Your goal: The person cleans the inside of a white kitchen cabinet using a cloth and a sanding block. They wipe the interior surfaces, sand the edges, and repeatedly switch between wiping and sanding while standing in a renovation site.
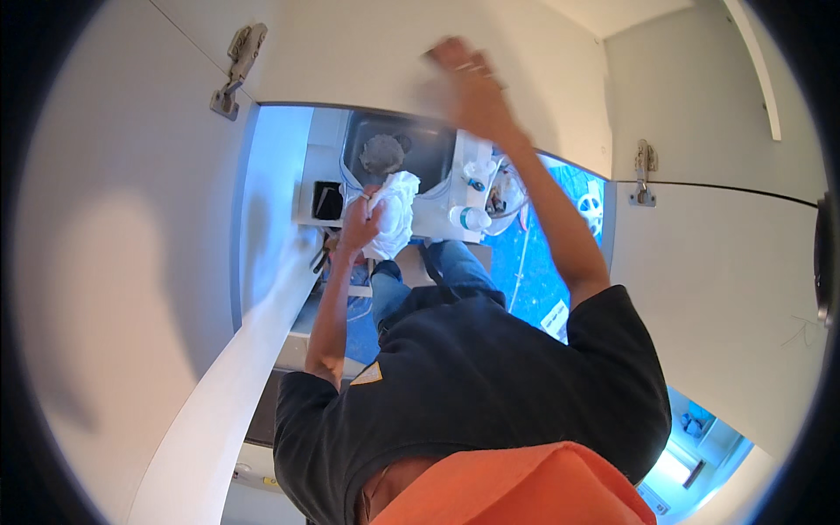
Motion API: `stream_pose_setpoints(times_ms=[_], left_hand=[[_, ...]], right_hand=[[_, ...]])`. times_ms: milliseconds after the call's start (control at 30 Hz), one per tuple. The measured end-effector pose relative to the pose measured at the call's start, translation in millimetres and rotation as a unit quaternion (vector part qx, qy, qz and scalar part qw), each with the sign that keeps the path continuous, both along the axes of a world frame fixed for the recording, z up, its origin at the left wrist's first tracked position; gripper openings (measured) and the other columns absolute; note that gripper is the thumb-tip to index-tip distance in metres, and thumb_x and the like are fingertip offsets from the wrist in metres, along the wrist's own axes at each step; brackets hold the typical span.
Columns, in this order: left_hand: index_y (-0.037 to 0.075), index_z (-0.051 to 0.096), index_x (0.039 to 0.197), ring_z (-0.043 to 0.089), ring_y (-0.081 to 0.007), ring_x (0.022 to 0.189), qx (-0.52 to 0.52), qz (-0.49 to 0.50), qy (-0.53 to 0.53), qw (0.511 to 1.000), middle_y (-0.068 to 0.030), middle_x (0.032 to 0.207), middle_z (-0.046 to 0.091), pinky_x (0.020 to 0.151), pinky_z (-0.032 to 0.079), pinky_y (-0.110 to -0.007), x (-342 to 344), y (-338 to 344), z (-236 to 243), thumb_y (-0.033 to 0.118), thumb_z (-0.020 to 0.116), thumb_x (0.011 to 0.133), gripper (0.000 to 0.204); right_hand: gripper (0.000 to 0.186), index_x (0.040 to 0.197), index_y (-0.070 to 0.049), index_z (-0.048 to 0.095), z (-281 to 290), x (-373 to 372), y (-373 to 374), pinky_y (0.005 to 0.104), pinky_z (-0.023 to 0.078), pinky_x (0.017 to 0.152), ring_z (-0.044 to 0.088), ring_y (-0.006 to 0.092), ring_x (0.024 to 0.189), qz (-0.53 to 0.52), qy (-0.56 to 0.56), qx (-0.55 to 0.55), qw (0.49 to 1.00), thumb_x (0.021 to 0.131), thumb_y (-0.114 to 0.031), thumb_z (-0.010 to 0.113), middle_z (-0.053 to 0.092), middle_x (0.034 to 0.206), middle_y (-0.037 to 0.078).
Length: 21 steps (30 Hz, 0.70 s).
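My left hand (pixel 360 226) is closed on a crumpled white cloth (pixel 395 214), which hangs beside the near edge of a dark sink (pixel 437 144). A grey, wadded lump (pixel 382 153), possibly a rag, lies in the sink. My right arm reaches up and forward, and my right hand (pixel 472 87) is at the white cabinet panel (pixel 350 57) above the sink. Motion smears its fingers, so I cannot make out whether they hold anything.
On the counter to the sink's right stand a white bottle (pixel 470 218) and a small clear bottle (pixel 475 175). A bucket of items (pixel 506 194) is beyond them. A black square holder (pixel 327 200) sits left. Metal hinges (pixel 236 74) (pixel 643 175) jut from the cabinet sides.
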<state>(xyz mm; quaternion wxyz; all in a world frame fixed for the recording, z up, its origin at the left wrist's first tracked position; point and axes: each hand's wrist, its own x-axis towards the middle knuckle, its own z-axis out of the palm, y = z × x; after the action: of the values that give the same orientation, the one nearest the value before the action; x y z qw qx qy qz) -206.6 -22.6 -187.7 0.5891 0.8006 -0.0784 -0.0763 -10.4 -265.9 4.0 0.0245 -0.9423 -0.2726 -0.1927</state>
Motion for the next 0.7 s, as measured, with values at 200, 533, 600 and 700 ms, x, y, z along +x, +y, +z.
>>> stream_pose_setpoints(times_ms=[200,533,600,700], left_hand=[[0.004,0.058,0.12,0.066,-0.0443,0.1,0.04,0.001,-0.023,0.999,-0.025,0.104,0.068,0.085,0.051,-0.047,-7,16,-8,0.02,0.056,0.095,0.029],[0.005,0.059,0.118,0.067,-0.0462,0.091,0.005,0.02,-0.063,0.998,-0.0252,0.096,0.07,0.077,0.053,-0.048,-7,18,-4,0.02,0.054,0.096,0.028],[0.005,0.059,0.118,0.066,-0.046,0.091,0.024,0.033,-0.038,0.998,-0.0253,0.096,0.069,0.078,0.053,-0.048,-9,19,-5,0.02,0.055,0.095,0.028],[0.004,0.059,0.119,0.066,-0.0452,0.095,0.023,0.039,-0.033,0.998,-0.026,0.099,0.069,0.081,0.052,-0.048,-4,12,-8,0.019,0.056,0.095,0.029]], right_hand=[[0.06,0.139,0.002,0.047,5,104,-76,0.0529,0.031,0.114,0.044,0.0385,0.136,-0.166,0.047,0.05,0.984,0.102,-0.045,0.044,0.048,0.146,0.023],[0.067,0.135,-0.002,0.054,6,76,-107,0.0565,0.03,0.112,0.039,0.0359,0.14,-0.262,-0.006,0.02,0.965,0.097,-0.056,0.048,0.047,0.148,0.02],[0.074,0.142,-0.002,0.048,10,99,-97,0.0559,0.029,0.115,0.041,0.0374,0.14,-0.296,0.029,0.03,0.954,0.098,-0.061,0.043,0.046,0.148,0.022],[0.07,0.141,-0.003,0.048,6,78,-41,0.0536,0.03,0.115,0.038,0.0358,0.141,-0.149,0.013,0.069,0.986,0.097,-0.057,0.046,0.047,0.148,0.019]])
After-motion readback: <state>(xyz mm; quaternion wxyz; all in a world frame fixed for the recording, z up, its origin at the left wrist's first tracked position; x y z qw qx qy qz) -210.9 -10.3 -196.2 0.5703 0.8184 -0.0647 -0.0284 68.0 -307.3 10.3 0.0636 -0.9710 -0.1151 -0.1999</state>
